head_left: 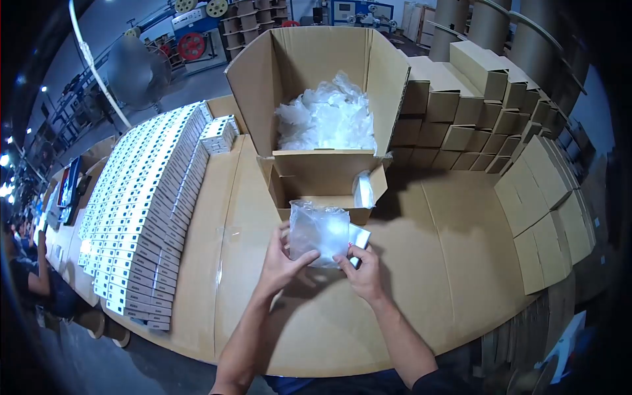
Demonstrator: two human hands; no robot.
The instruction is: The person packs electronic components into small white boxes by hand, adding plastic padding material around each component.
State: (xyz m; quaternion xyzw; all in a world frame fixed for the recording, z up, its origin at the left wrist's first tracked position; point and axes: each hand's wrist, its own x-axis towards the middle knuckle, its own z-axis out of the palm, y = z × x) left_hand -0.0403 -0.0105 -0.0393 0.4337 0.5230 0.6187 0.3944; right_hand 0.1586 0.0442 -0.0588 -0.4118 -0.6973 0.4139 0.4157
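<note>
A clear plastic bag [319,230] is held up between both hands above the cardboard-covered table. My left hand [283,260] grips its left side, with the thumb across its lower part. With fingers closed, my right hand [361,266] holds a small white box [357,238], its thumb touching the bag's lower right corner. Just beyond the hands stands a small open carton [309,184] with a wrapped white item [363,191] at its right end. Behind it, a large open carton [319,56] holds a heap of crumpled clear bags [326,115].
Rows of stacked small white boxes [148,210] cover the table's left side. Brown cartons [474,105] are piled at the back right, and more cartons [543,210] stand at the right edge. A co-worker's arm [41,266] shows at far left.
</note>
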